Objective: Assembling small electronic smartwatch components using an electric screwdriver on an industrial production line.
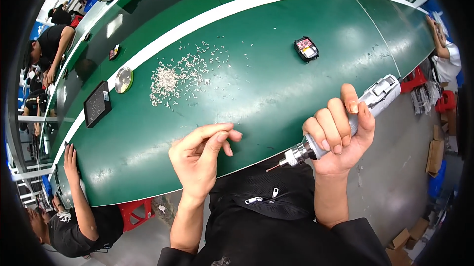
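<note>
Green table [276, 98] | black tray [100, 117] — pale specks [95, 106] inside | round dish [129, 86] | left hand [198, 153] — thumb against fingers | right hand [341, 138] around screwdriver [380, 96]

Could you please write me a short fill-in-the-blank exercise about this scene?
1. The person's ____ hand holds the grey cylindrical screwdriver-like tool.
2. The small white rod-shaped pieces lie loose on the glossy tabletop, whose colour is ____.
3. In the picture, the shallow black rectangular tray lies to the ____ of the loose white pieces.

Missing words: right; green; left.
</note>
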